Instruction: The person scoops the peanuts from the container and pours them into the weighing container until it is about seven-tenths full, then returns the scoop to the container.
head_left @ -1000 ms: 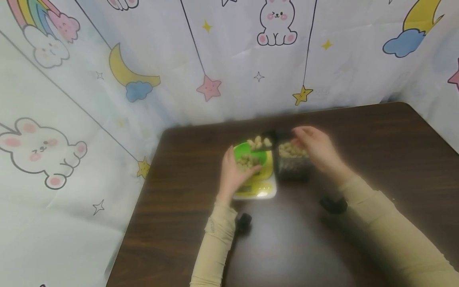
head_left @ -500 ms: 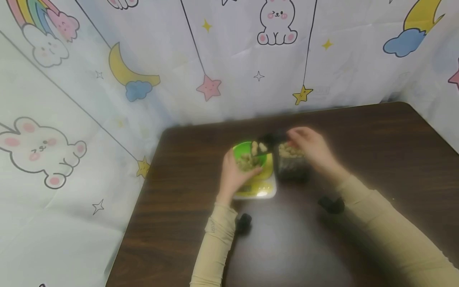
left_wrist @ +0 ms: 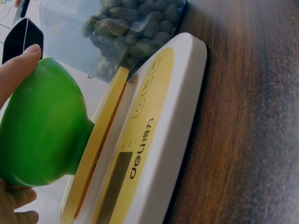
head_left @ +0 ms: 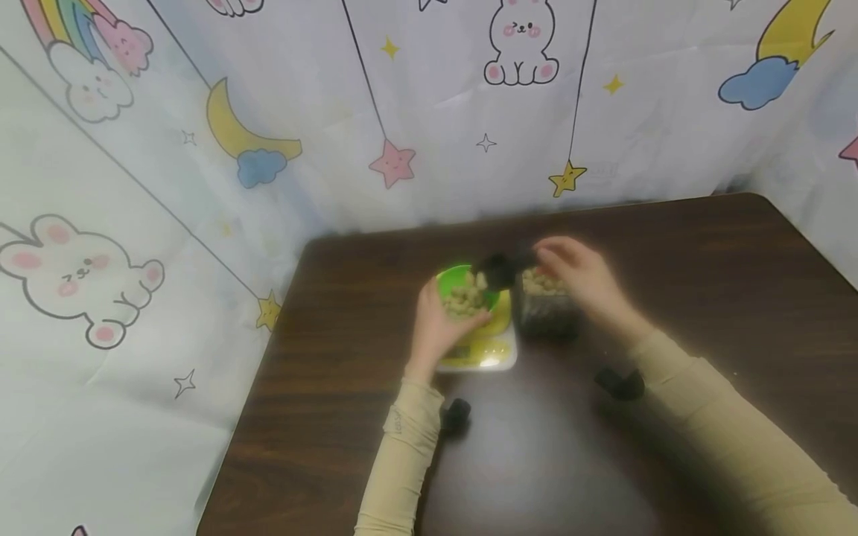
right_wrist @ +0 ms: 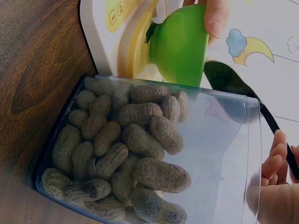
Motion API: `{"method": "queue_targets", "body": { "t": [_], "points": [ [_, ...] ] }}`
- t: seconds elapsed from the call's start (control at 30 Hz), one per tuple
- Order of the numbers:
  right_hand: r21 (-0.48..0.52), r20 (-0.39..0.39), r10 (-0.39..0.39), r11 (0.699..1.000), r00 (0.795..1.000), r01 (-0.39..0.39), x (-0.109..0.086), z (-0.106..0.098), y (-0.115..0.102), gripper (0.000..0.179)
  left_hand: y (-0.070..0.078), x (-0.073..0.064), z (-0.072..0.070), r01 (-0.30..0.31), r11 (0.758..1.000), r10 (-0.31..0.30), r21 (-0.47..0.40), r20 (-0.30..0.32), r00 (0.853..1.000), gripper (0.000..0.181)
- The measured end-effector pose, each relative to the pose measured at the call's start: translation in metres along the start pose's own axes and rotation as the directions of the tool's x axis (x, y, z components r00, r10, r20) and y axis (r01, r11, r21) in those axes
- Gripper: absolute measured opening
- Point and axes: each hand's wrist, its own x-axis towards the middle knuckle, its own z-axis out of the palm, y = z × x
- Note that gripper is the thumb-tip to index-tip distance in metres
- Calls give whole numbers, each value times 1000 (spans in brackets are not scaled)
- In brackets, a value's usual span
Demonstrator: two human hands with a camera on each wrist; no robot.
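My left hand (head_left: pixel 439 324) grips the green bowl (left_wrist: pixel 46 126) by its side, thumb at the rim and fingers beneath. Peanuts (head_left: pixel 462 301) lie inside it. The bowl rests on the yellow plate of a white kitchen scale (left_wrist: pixel 182 100). From the right, my right hand (head_left: pixel 586 279) holds a black scoop (head_left: pixel 497 272) by its handle. In the head view the scoop is tipped over the bowl's right edge, with peanuts at its lip. The right wrist view shows the scoop's dark underside (right_wrist: pixel 231 84) by the bowl's rim. The scale's display reading cannot be made out.
A clear plastic container (right_wrist: pixel 219 140) of unshelled peanuts (right_wrist: pixel 140 140) stands right of the scale, close beside it, under my right hand. The dark wooden table (head_left: pixel 335 417) meets a patterned white curtain (head_left: pixel 442 112) at the back and left. A black wrist device (head_left: pixel 457 417) sits by each sleeve.
The scoop has shifted slightly left and tipped over, and the peanuts on it have mostly gone into the bowl. My left hand and the bowl have stayed in place.
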Motion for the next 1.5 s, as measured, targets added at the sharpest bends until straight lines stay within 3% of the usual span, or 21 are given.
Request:
{"method": "queue_targets", "body": {
  "t": [0.5, 0.77, 0.87, 1.03, 1.17, 1.27, 1.4, 1.5],
  "points": [
    [12, -6, -8, 1000, 1000, 8, -2, -2, -1, 48, 3, -3, -3, 13, 1000, -13, 22, 12, 1000, 122],
    [36, -88, 3, 999, 996, 0, -2, -10, -5, 49, 20, 0, -12, -7, 997, 6, 75, 19, 1000, 128],
    [66, -143, -9, 998, 990, 19, -3, -17, -10, 45, 29, 2, -13, -33, 998, 32, 52, 28, 999, 125],
    [233, -217, -25, 970, 976, 76, -4, -31, -15, 37, 47, 5, -10, -91, 992, 87, 86, 47, 995, 122],
    [411, -288, -12, 901, 958, 135, -4, -42, -17, 28, 62, 6, -3, -121, 982, 111, 148, 74, 991, 124],
    [458, -339, -11, 871, 941, 176, -4, -48, -16, 27, 72, 6, 3, -129, 976, 112, 177, 106, 988, 125],
    [465, -373, -4, 864, 928, 191, -2, -55, -15, 25, 83, 6, 13, -158, 971, 132, 177, 149, 980, 122],
    [428, -380, 15, 889, 925, 161, -3, -59, -13, 19, 89, 6, 21, -192, 968, 163, 162, 178, 970, 121]
  ]
}}
